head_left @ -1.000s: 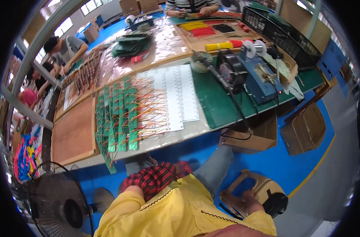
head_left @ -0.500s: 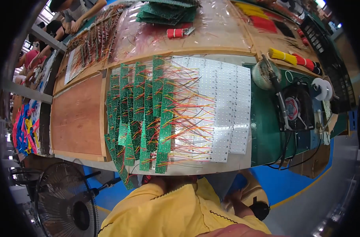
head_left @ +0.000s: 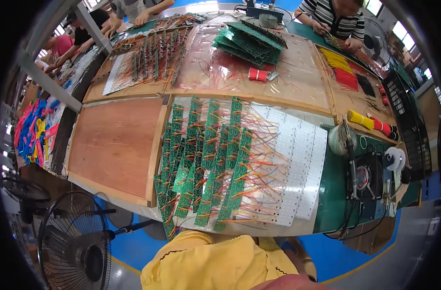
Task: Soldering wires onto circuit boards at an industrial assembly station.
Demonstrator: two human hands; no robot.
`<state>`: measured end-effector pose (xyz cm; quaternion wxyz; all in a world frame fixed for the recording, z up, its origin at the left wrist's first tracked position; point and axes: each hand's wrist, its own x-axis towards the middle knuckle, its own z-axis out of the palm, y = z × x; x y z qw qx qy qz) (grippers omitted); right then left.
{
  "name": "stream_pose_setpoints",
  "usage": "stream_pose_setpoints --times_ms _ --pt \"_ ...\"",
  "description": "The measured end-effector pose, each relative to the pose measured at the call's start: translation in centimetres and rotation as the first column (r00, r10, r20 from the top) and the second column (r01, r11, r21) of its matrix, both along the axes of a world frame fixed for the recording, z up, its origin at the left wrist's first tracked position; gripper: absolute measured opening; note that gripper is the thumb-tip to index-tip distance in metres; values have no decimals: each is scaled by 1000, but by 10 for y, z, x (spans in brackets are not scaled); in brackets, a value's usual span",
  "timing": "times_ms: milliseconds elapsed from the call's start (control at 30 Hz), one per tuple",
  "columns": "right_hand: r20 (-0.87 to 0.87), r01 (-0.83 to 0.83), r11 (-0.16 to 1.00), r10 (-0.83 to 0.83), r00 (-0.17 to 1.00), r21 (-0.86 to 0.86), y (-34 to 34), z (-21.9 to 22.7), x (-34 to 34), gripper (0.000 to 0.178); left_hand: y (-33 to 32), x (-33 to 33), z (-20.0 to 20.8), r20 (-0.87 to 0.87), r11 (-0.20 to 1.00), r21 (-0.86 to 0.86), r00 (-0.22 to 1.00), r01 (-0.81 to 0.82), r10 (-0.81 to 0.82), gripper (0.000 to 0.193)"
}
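Observation:
Neither of my hands shows. Just beyond my yellow clothing [head_left: 220, 261], strips of green circuit board [head_left: 212, 159] lie in overlapping rows on the bench. Red, yellow and black wires [head_left: 259, 181] run from them toward perforated white board panels [head_left: 302, 169] on their right. A blurred pinkish shape [head_left: 298, 282] at the bottom edge is too unclear to name.
A wooden tray [head_left: 116, 140] lies left; a stack of green boards [head_left: 249, 43] and a red wire bundle [head_left: 258, 74] lie beyond. A soldering iron [head_left: 351, 164], small fan [head_left: 363, 179] and wire spool [head_left: 394, 158] stand right. Co-workers [head_left: 334, 21] sit across; a floor fan [head_left: 78, 241] stands lower left.
The view has tilted up and shifted left, so the bench sits lower and further right in the picture. A co-worker in stripes at the far side has come into sight.

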<state>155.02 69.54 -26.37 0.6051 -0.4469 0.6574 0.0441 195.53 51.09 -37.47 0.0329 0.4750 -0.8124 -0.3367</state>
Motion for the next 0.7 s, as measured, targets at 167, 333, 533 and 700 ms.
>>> stream_pose_setpoints --times_ms 167,333,533,700 --pt "320 133 991 -119 940 -21 -154 199 53 14 -19 11 52 -39 990 -28 989 140 -141 40" --pt "829 796 553 -307 468 -245 -230 241 70 31 -86 -138 106 -83 970 -139 974 197 -210 38" --pt "905 868 257 -89 -416 424 -305 204 31 17 -76 -134 181 -159 841 4 831 541 -533 44" --pt "848 843 110 -125 -515 527 -333 216 25 38 -49 -85 348 -435 711 16 645 703 -628 40"
